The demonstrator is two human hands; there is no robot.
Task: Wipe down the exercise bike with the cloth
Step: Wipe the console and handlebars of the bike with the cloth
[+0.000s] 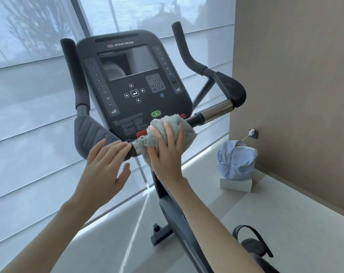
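The wipe looks to be in its middle, working along the bar (216,110) of the bike (175,211) just under the console (131,91). The cloth (187,133), a grey wad, sits bunched over the bar near its centre, and the right hand (166,152) lies on top of it with fingers spread and nearly straight, pressing it down rather than pinching it. The left hand (106,164) is bare, fingers straight and close together, their tips resting on the bar just beside the cloth, next to the left pad (90,131). It seems to steady the bike rather than clean. What is already done cannot be read from surfaces here: the console shows no clear streaks or damp marks, and the shot is a little blurred. Judging by where the cloth is, the chrome stretch to the right, the right pad (230,89), both upright grips (72,71) and probably the console face are still to come. The frame and the pedal (254,245) low down also look untouched, and the seat is out of view, so most of the job likely remains.
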